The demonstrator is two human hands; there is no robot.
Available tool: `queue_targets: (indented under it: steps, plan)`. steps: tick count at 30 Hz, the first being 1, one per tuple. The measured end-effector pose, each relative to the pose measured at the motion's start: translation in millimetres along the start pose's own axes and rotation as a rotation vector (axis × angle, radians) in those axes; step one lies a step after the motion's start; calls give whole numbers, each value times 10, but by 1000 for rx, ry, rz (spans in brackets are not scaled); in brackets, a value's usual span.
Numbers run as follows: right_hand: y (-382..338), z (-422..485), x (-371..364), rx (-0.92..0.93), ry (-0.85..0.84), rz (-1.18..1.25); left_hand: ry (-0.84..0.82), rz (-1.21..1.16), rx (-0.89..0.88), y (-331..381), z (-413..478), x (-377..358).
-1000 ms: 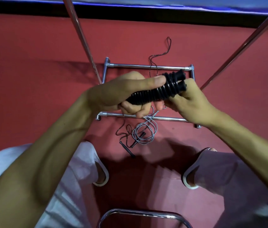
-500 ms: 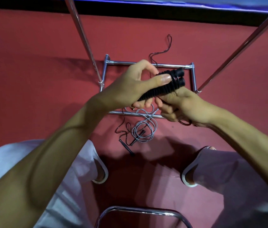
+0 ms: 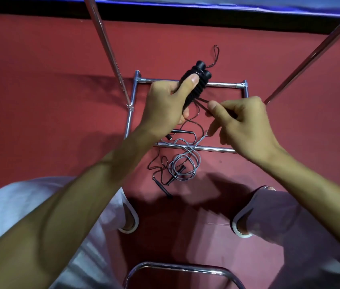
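1. Head view: left hand (image 3: 164,105) grips two black ribbed handles (image 3: 196,84) side by side, fingers curled round them, thumb pressed along the ribs.
2. Handles are tilted, top ends pointing up and right, and cross in front of the far bar of the metal frame (image 3: 223,84).
3. Right hand (image 3: 244,122) pinches the black cord (image 3: 202,103) between thumb and forefinger, just beside the handles' lower end; its other fingers are curled.
4. Cord runs from the handles' lower end to the pinch; a thin strand hangs down between the hands.
5. Hands are near each other, not touching.
6. Grey rope (image 3: 185,161) lies in a loose coil on the red floor (image 3: 50,90), crossing the frame's near bar, with thin black sticks tangled in it.
7. Two white slippers (image 3: 132,226) sit lower on the floor, one each side.
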State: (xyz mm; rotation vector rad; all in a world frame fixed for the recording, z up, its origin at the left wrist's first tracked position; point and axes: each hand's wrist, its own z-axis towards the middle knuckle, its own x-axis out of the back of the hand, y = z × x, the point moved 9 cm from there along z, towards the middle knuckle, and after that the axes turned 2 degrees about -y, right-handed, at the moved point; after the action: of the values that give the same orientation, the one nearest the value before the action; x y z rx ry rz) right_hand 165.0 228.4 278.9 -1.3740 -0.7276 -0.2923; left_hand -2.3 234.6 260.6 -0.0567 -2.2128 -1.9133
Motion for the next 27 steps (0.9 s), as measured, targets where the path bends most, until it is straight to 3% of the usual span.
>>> queue_targets:
  steps: [3,6,9,14,18,23,27]
  plan:
    - [-101,-58,97,105,158,15,3,-31,66,-81,-13,-62]
    - [-217,-124,126,193,213,57,-34,-159,188,-192,-70,-208]
    - [-352,-128,39,262,82,140,-71,-384,344,-299,-149,-348]
    - [-332,-69,-74,193,-187,504,-74,-582,521,-368,-259,-447]
    - [-323,4,-93,172,-176,552,-90,-635,574,-347,-272,-479]
    - [-293,26,-50,172,-92,401,-73,-687,606,-283,-357,-476]
    - [-352,20,-23,180,-120,495,-89,-717,616,-229,-370,-489]
